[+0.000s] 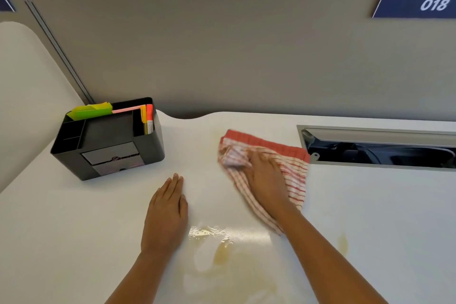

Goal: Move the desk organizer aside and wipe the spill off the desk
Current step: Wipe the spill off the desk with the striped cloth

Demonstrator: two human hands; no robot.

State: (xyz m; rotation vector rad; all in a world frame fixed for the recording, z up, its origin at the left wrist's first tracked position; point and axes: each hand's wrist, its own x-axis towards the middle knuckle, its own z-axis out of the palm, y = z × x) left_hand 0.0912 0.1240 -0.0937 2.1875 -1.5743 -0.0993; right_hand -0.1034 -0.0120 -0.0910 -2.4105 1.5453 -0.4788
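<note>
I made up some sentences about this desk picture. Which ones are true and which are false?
1. The right hand presses on the striped cloth. True.
2. The left hand holds the desk organizer. False: it lies flat on the desk, apart from the organizer.
3. Wet spill still shows near the person. True.
4. The organizer is empty. False: it holds markers and green paper.
</note>
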